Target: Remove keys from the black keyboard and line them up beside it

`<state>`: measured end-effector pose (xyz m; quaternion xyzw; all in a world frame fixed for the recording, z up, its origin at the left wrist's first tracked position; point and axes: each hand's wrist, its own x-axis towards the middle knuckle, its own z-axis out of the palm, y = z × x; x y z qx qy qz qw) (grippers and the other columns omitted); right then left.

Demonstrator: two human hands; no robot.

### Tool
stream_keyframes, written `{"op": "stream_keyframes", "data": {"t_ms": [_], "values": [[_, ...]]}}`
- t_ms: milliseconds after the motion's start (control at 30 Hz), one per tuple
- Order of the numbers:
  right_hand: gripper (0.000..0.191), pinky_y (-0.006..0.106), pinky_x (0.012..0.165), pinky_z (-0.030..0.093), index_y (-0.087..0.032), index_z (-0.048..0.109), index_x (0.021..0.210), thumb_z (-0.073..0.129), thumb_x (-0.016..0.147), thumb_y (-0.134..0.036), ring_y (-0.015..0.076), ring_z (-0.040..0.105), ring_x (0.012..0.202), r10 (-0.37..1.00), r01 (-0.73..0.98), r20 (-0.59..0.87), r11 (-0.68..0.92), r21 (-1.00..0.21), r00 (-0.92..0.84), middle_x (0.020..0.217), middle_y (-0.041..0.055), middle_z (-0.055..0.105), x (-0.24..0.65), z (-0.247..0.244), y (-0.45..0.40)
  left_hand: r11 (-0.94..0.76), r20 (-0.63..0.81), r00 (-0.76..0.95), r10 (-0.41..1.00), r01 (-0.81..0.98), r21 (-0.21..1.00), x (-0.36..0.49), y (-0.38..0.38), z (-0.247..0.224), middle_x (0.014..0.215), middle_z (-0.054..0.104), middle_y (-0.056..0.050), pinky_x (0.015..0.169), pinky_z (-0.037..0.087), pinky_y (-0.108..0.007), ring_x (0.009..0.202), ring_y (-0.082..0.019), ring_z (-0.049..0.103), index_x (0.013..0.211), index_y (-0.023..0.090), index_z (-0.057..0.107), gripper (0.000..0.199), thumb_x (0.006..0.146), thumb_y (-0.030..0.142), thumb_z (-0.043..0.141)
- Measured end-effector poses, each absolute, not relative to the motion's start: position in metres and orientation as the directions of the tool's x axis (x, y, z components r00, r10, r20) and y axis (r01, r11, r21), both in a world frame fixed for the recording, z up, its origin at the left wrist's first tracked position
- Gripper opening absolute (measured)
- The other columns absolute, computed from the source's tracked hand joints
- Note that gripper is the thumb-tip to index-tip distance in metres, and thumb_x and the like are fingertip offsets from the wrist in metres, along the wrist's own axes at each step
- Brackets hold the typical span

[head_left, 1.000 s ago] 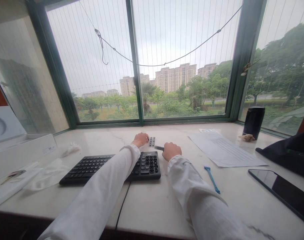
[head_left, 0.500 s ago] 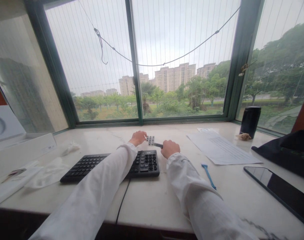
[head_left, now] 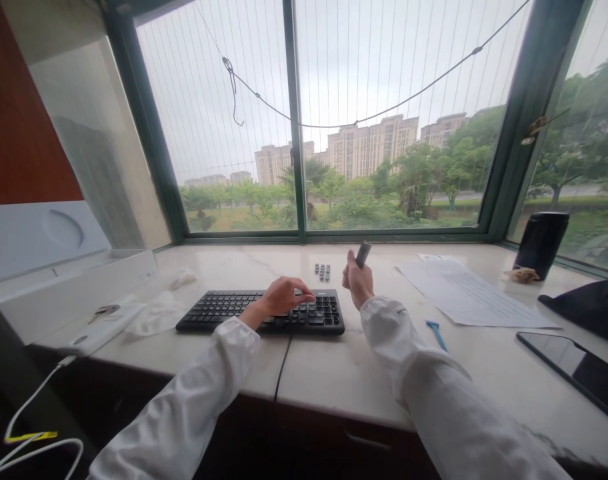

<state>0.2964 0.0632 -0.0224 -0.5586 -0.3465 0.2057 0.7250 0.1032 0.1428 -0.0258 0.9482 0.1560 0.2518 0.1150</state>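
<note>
The black plastic keyboard [head_left: 209, 310] lies flat near the front of the pale marble desk [head_left: 344, 373], its number pad to the person's right, where several positions look like bare sockets, though they are too small to be sure. Over the stretch just left of that pad is the left hand [head_left: 281, 298], palm down, its thumb and fingertips drawn nearly together; whether anything is pinched there, or whether it touches the keys, cannot be told. Just beyond the keyboard, small grey key-like pieces [head_left: 323, 269] sit in short, neat rows, with neither hand on them. To their right, the right hand [head_left: 360, 279] is raised with its fingers closed around a short, dark, slim tool [head_left: 364, 253], the end pointing up and away from the keys. The work in hand seems to be a pause between handling small parts at the pad; from this pose, using the tool there would call for turning its end down and bringing it back over the keys, clear of the left fingertips. Farther right are a blue plastic strip [head_left: 437, 333], a printed white sheet [head_left: 459, 293] and a black phone [head_left: 574, 373].
</note>
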Motion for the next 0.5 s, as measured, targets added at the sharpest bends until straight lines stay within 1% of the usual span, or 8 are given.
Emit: {"op": "stream_keyframes", "data": {"t_ms": [33,67,100,167,233,333,500], "values": [[0.046,0.023,0.037,0.026,-0.023,0.034,0.060,0.048,0.079,-0.061,0.0074,0.029,0.037,0.693,-0.054,0.234,0.367,-0.929,0.682,0.046,-0.0067,0.035,0.290,-0.022,0.063,-0.920,0.429,0.834,0.347,0.215,0.327,0.103,0.140,-0.031,0.081,0.068,-0.002,0.064,0.040,-0.021,0.067,-0.011,0.055,0.088,0.023,0.074,0.033,0.080,0.050,0.058],[0.046,0.022,0.035,0.022,-0.023,0.031,0.060,0.051,0.078,-0.060,0.0062,0.023,0.036,0.705,-0.163,0.205,0.417,-0.894,0.679,0.045,-0.0090,0.029,0.284,-0.022,0.063,-0.916,0.415,0.844,0.339,0.195,0.351,0.103,0.139,-0.035,0.079,0.067,-0.002,0.062,0.039,-0.021,0.066,-0.010,0.054,0.089,0.023,0.074,0.033,0.079,0.051,0.059],[0.047,0.022,0.034,0.019,-0.023,0.029,0.060,0.054,0.077,-0.059,0.0054,0.019,0.036,0.718,-0.237,0.183,0.442,-0.865,0.672,0.045,-0.0104,0.025,0.278,-0.022,0.062,-0.913,0.402,0.855,0.327,0.177,0.368,0.104,0.138,-0.038,0.077,0.066,-0.002,0.060,0.038,-0.021,0.065,-0.010,0.054,0.089,0.023,0.074,0.033,0.079,0.051,0.059],[0.048,0.021,0.033,0.016,-0.023,0.027,0.059,0.056,0.077,-0.056,0.0046,0.015,0.036,0.747,-0.315,0.154,0.446,-0.838,0.647,0.044,-0.0115,0.020,0.265,-0.024,0.061,-0.912,0.379,0.876,0.298,0.144,0.384,0.105,0.136,-0.042,0.076,0.064,-0.002,0.059,0.037,-0.020,0.064,-0.010,0.053,0.090,0.024,0.075,0.032,0.078,0.050,0.061],[0.049,0.020,0.032,0.016,-0.023,0.026,0.057,0.057,0.077,-0.055,0.0040,0.014,0.036,0.780,-0.342,0.142,0.420,-0.841,0.609,0.044,-0.0118,0.019,0.255,-0.026,0.060,-0.912,0.365,0.888,0.279,0.126,0.391,0.106,0.134,-0.043,0.077,0.064,-0.002,0.059,0.037,-0.021,0.064,-0.009,0.053,0.091,0.025,0.074,0.031,0.077,0.049,0.063],[0.049,0.020,0.032,0.017,-0.022,0.027,0.057,0.062,0.075,-0.052,0.0034,0.016,0.035,0.809,-0.330,0.134,0.377,-0.866,0.572,0.044,-0.0118,0.019,0.243,-0.030,0.060,-0.911,0.367,0.886,0.283,0.128,0.393,0.104,0.132,-0.042,0.079,0.065,-0.002,0.059,0.036,-0.021,0.064,-0.010,0.053,0.092,0.026,0.074,0.031,0.075,0.049,0.064],[0.047,0.019,0.032,0.019,-0.022,0.031,0.060,0.065,0.071,-0.052,0.0034,0.019,0.036,0.785,-0.288,0.122,0.360,-0.887,0.607,0.045,-0.0115,0.024,0.234,-0.042,0.064,-0.892,0.386,0.873,0.298,0.110,0.439,0.102,0.132,-0.044,0.079,0.065,-0.003,0.058,0.036,-0.021,0.066,-0.011,0.054,0.089,0.023,0.075,0.033,0.073,0.051,0.065]]}}
